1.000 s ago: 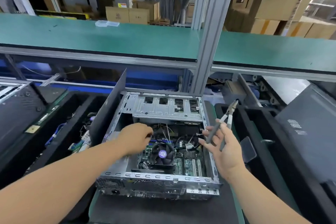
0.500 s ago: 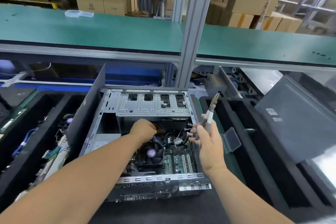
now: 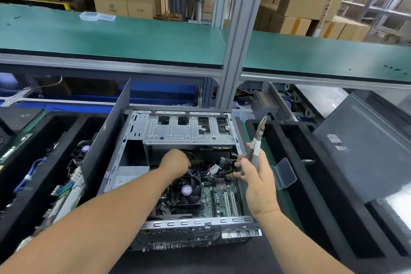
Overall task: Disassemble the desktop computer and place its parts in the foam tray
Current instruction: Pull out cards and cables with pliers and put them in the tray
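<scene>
The right hand (image 3: 258,187) holds a pair of cutting pliers (image 3: 256,142) by the grey handles, its grip curled round them, with the metal nose pointing up and away, just above the right wall of the open desktop computer (image 3: 186,176). The left hand (image 3: 175,161) reaches down into the case among the cables (image 3: 213,168) behind the CPU fan (image 3: 186,190); its fingers are curled under and hidden, so I cannot tell whether that grip has closed on a cable or only touches the bundle.

The computer lies on its side in the middle of the dark desk (image 3: 200,260), near the person, with its side panel off and the metal drive cage (image 3: 186,128) at the far end. The fan carries a round purple sticker at its hub; the print on it is too small to read. A white label sits on the power supply (image 3: 131,177) at the left inside the case, also unreadable.

To the left, a black foam tray (image 3: 13,202) holds loose parts: green circuit boards (image 3: 66,196), a blue cable (image 3: 29,176) and a second fan. To the right, another black foam tray (image 3: 315,184) has long slots, with a dark grey case panel (image 3: 364,153) leaning across it.

Beyond, a green conveyor shelf (image 3: 133,35) carries a clear plastic box (image 3: 96,16), and cardboard cartons (image 3: 124,6) stand behind it.
</scene>
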